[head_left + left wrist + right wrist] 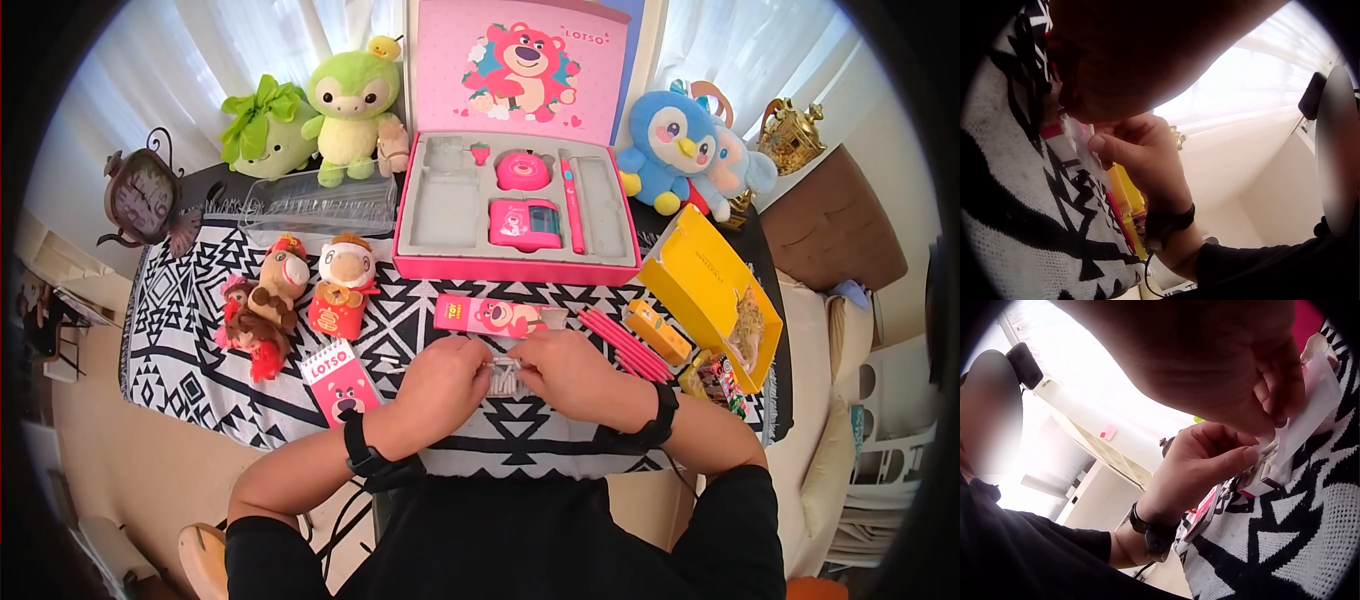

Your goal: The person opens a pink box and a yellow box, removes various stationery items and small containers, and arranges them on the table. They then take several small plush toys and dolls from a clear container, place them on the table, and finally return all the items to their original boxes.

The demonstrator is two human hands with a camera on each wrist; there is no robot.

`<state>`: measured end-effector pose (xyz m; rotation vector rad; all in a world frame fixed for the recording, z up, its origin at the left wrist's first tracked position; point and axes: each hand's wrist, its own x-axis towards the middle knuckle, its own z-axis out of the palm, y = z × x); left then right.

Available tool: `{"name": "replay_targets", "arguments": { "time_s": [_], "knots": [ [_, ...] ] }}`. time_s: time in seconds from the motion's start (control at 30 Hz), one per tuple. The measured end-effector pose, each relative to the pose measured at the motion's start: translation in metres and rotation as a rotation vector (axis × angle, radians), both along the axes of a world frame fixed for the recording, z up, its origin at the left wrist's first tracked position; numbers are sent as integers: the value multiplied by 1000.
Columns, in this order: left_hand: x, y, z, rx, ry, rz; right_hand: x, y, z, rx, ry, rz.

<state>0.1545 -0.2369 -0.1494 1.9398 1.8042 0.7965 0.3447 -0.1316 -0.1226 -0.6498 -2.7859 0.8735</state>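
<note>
Both hands meet at a small box of white pieces (504, 378) near the table's front edge. My left hand (440, 390) grips its left side and my right hand (580, 380) its right side. The right wrist view shows several short white pieces in the box (1264, 475), with a translucent plastic sheet or flap (1317, 406) pinched by my right hand (1210, 356). There, my left hand's (1200, 459) thumb lies along the box. The plastic (1082, 140) also shows between the hands in the left wrist view. Some fingertips are hidden.
Behind the hands lies a pink pencil box (490, 315), and beyond it an open pink gift set (520, 268). A LOTSO notepad (342, 385) and small plush toys (345, 265) are left. Pink pencils (625, 345) and a yellow box (700, 270) are right.
</note>
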Motion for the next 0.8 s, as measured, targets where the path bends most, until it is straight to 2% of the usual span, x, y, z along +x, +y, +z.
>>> {"name": "replay_targets", "arguments": {
  "time_s": [0.2,0.33,0.43,0.6,0.8],
  "knots": [
    [-1,3,-6,79,67,-35,0,0,-4,-14,40,-12],
    [-2,3,-5,45,55,-35,-3,-2,-5,-24,82,-41],
    [-2,3,-6,17,23,2,-6,-4,-3,-90,44,-35],
    [-6,2,-4,-2,-30,-40,-9,-6,-7,-186,-3,-34],
    [-11,0,-3,7,-42,-42,-14,-7,-14,-132,23,-3]
  ]
}}
